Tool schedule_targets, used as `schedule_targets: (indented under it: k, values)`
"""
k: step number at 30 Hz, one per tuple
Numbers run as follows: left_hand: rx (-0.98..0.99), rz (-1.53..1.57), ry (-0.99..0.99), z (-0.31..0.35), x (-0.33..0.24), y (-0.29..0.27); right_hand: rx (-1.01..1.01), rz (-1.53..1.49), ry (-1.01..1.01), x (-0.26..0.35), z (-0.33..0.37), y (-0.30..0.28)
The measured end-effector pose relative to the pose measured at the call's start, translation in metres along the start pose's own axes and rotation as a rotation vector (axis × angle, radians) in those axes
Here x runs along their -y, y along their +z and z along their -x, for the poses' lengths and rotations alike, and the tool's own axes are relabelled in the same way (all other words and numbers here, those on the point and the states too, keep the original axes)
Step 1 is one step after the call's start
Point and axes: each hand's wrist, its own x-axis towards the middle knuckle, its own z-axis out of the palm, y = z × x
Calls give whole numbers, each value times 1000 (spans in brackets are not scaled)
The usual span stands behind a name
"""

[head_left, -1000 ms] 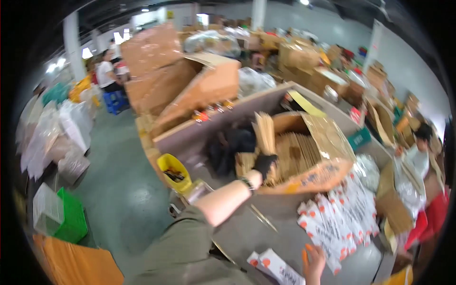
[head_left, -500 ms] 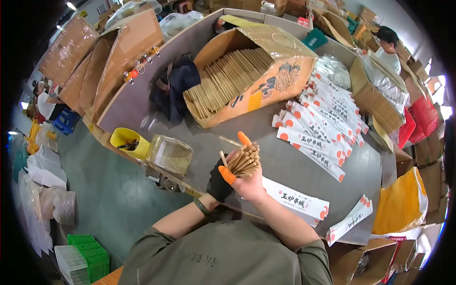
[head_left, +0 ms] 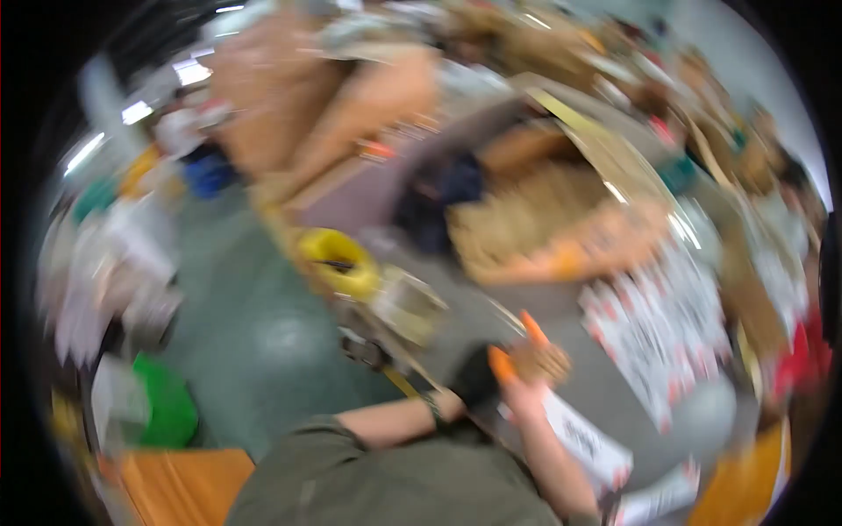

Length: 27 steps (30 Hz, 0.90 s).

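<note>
The whole picture is smeared by motion. My right hand point(head_left: 524, 390), with orange covers on thumb and forefinger, is closed around a bundle of thin wooden sticks point(head_left: 550, 361), whose ends face up. Close against it on the left is my left hand point(head_left: 478, 377) in a black glove; its fingers are hidden and blurred. One thin stick point(head_left: 504, 314) juts out beyond the hands. Under my right forearm lies a printed white paper sleeve point(head_left: 583, 438). Farther off, a tilted cardboard box point(head_left: 570, 259) holds many more such sticks.
A heap of white sleeves point(head_left: 658, 324) covers the table's right side, with another sleeve stack point(head_left: 658, 495) at the near edge. Left of my hands stand a clear plastic box point(head_left: 408, 305) and a yellow container point(head_left: 338, 263). Dark cloth point(head_left: 438, 202) lies beside the stick box.
The view has swung, so the table, boxes and hands appear shifted right and down, now blurred. The bundle is still in my right hand, the gloved left hand still beside it.
</note>
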Motion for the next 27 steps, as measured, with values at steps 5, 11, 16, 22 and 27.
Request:
schedule_targets:
  k: [5, 11, 16, 22, 27]
  values:
    - [91, 305, -30, -11, 15, 16, -99, -1152, 208, -16, -12, -13]
    - [100, 812, -592, -15, -30, -10, -217, 242, -202, -20, 26, -57]
    - [147, 914, -592, -10, -16, -13, 410, 844, 134, -52, 111, -99]
    - [-159, 270, -588, -3, 5, 1, 172, 805, -210, -61, 113, -81]
    - [-262, 248, -346, -1, -1, -36, 84, 779, -299, -62, 106, -77]
